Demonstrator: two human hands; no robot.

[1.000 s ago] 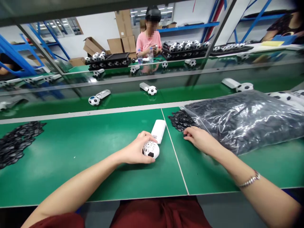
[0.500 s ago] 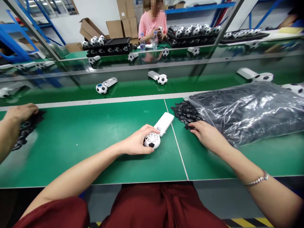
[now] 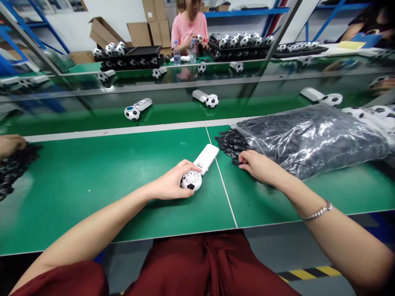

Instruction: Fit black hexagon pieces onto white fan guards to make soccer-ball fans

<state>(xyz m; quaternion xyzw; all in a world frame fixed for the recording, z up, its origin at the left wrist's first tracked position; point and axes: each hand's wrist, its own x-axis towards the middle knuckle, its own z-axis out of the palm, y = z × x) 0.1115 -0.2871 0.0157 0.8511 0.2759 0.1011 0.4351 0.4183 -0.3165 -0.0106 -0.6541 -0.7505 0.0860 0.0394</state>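
Observation:
My left hand point(image 3: 173, 181) curls its thumb and fingers round a football-patterned ball head point(image 3: 191, 181), whose top is an open white lattice. A flat white handle point(image 3: 208, 157) slants away from the ball toward the upper right, lying on the green tabletop. At the near edge of a pile of small black pieces point(image 3: 232, 142), my right hand point(image 3: 254, 164) is closed in a pinch on a black piece point(image 3: 236, 162). The pile spills from the mouth of a clear plastic bag point(image 3: 314, 137) full of such pieces.
Another person's hand point(image 3: 10, 144) rests at a second black pile point(image 3: 15, 166) on the far left. Beyond the table's pale edge strip point(image 3: 123, 130) lie more ball-headed devices point(image 3: 211, 100). Across from me sits a person in pink point(image 3: 188, 31), beside stacked black trays point(image 3: 129, 61).
My view has shifted slightly, moving the scene left. My right fingers have drawn together at the pile's edge, closing on a black piece. My left hand keeps its hold on the ball.

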